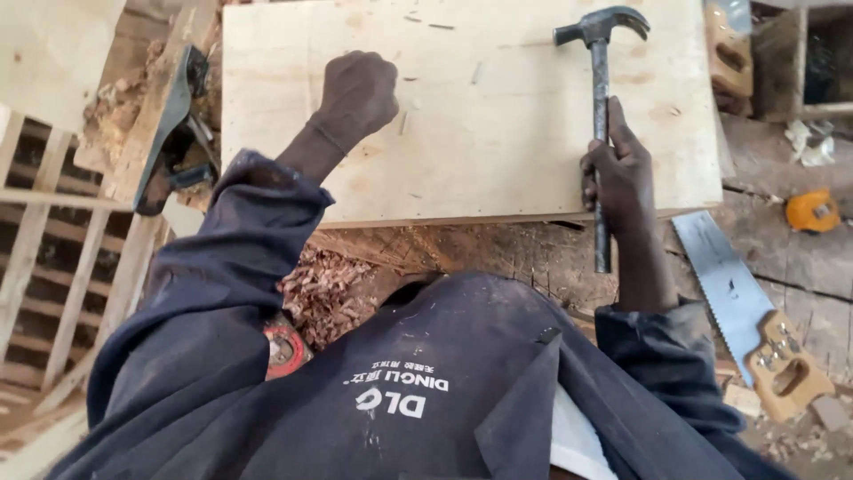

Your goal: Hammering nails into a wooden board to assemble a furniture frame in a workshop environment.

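A pale plywood board (pixel 498 133) lies flat on a rough wooden workbench. My left hand (pixel 357 93) rests on the board as a closed fist, left of centre; what it pinches, if anything, is hidden. My right hand (pixel 620 173) grips the handle of a steel claw hammer (pixel 601 80), whose head points away over the board's far right part. A few small nails or marks dot the board near my left hand. Dark blue sleeves cover both arms.
A handsaw (pixel 742 311) with a wooden handle lies at the right on the bench. A yellow tape measure (pixel 812 212) sits further right. A hand plane (pixel 176 133) lies left of the board. Wood shavings (pixel 324 293) pile near my body. A slatted wooden frame (pixel 62 258) stands at the left.
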